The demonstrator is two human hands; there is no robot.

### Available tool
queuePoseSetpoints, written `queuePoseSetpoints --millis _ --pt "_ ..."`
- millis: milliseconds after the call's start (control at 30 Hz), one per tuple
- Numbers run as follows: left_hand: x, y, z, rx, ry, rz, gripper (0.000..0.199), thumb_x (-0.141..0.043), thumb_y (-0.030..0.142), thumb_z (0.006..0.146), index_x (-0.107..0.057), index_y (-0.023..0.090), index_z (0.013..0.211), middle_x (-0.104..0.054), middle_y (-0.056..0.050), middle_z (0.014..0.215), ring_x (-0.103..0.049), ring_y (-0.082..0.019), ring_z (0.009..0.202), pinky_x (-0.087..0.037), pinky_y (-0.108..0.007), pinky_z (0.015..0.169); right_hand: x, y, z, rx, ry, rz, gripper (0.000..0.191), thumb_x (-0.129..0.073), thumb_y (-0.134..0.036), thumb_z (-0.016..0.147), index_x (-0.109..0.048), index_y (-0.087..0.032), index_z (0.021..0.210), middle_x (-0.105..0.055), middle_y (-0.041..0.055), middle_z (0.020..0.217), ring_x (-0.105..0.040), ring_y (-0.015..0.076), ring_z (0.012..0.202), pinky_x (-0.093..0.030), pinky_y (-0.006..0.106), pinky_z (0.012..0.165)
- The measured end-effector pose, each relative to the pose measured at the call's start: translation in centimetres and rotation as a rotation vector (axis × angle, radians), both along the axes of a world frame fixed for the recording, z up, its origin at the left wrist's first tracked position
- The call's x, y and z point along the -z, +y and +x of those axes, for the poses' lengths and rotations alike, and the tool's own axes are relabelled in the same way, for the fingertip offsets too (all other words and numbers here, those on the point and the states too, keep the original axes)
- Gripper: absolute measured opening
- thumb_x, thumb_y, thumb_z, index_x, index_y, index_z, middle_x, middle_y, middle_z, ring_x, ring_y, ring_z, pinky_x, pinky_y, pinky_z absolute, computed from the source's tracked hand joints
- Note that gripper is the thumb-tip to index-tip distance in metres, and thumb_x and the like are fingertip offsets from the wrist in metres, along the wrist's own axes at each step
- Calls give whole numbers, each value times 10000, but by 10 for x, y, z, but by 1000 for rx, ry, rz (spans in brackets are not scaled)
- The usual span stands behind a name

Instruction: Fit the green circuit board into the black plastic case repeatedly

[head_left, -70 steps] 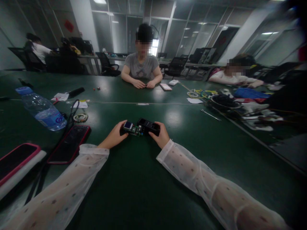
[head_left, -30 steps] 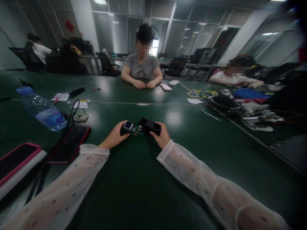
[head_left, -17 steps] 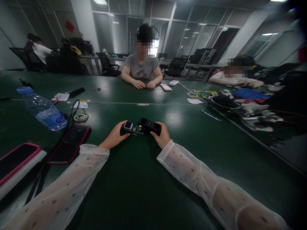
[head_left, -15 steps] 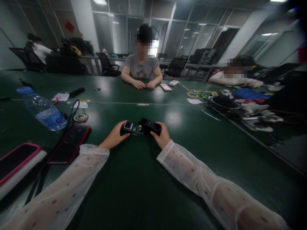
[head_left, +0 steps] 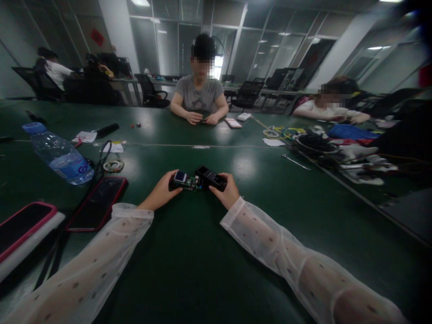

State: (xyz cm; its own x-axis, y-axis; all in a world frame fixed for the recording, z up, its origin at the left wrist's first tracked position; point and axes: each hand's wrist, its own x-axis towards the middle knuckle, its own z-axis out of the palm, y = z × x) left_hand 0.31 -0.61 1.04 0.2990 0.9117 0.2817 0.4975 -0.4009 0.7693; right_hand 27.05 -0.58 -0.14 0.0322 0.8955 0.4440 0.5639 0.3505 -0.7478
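Between thumb and fingers, my left hand [head_left: 165, 191] grips a green circuit board with a small screen [head_left: 187, 181], which seems to sit in a black casing. A black plastic cover [head_left: 209, 176] with a rectangular window is pinched in my right hand [head_left: 228, 191], its thumb along the near edge. The two parts are close together over the middle of the green table [head_left: 182, 261]; whether they touch I cannot tell. Both forearms wear sheer white sleeves with dark spots.
Two phones in red cases [head_left: 97, 204] [head_left: 25, 229] and a tilted water bottle [head_left: 59, 155] are on the left, beside a bracelet [head_left: 113, 166]. A wrench [head_left: 296, 162] and piled cables and parts [head_left: 344, 155] lie right. A person in grey [head_left: 200, 96] sits opposite.
My right thumb has shifted slightly left along the black cover. My left hand and the circuit board stay in place.
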Motion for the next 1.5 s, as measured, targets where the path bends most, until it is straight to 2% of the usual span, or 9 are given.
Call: queuePoseSetpoints --millis 333,500,833,967,1067,1167,1500 --pt "4 2 -1 -13 -3 11 653 -670 270 776 -369 233 1354 -494 -112 1322 -496 -268 1219 -394 -508 1010 1 -1 -2 -9 -132 47 556 -697 -302 663 -425 -171 1130 -502 117 1067 -531 285 1009 -464 480 899" --pt "5 4 0 0 -19 36 639 -672 267 773 -379 218 1340 -508 -112 1305 -508 -260 1205 -391 -489 1018 0 -1 -2 -8 -198 71 517 -689 -312 672 -456 -172 1112 -510 124 1062 -530 299 1013 -468 498 892" --pt "-1 0 1 -11 -24 14 599 -674 266 771 -406 215 1305 -527 -105 1276 -527 -257 1178 -410 -482 1003 -2 -3 -4 -38 -112 1 507 -665 -345 708 -437 -159 1122 -548 147 1075 -562 309 1048 -477 502 901" --pt "-1 -1 1 -19 -30 -1 582 -681 267 765 -414 215 1280 -536 -105 1266 -529 -265 1179 -407 -503 1001 -3 -5 -4 -69 -76 -51 537 -661 -357 728 -410 -172 1165 -573 142 1094 -602 283 1013 -497 485 890" --pt "0 0 1 -28 -32 -4 562 -691 275 757 -426 207 1247 -543 -106 1253 -531 -266 1177 -409 -505 1000 -4 -6 -4 -97 -50 -73 566 -658 -351 742 -382 -194 1211 -583 140 1150 -605 278 1062 -491 487 917" --pt "1 1 1 -35 -37 -2 543 -701 284 749 -435 200 1215 -555 -102 1230 -539 -261 1164 -418 -496 996 -6 -7 -4 -120 -37 -76 610 -657 -338 750 -352 -195 1259 -577 160 1217 -588 285 1127 -473 496 952" --pt "-1 -1 2 -88 -21 -35 514 -732 326 718 -435 196 1116 -574 -99 1161 -568 -265 1107 -443 -489 956 -10 -10 -6 -131 -51 -75 628 -646 -344 764 -347 -186 1293 -598 167 1221 -609 292 1112 -478 500 955"
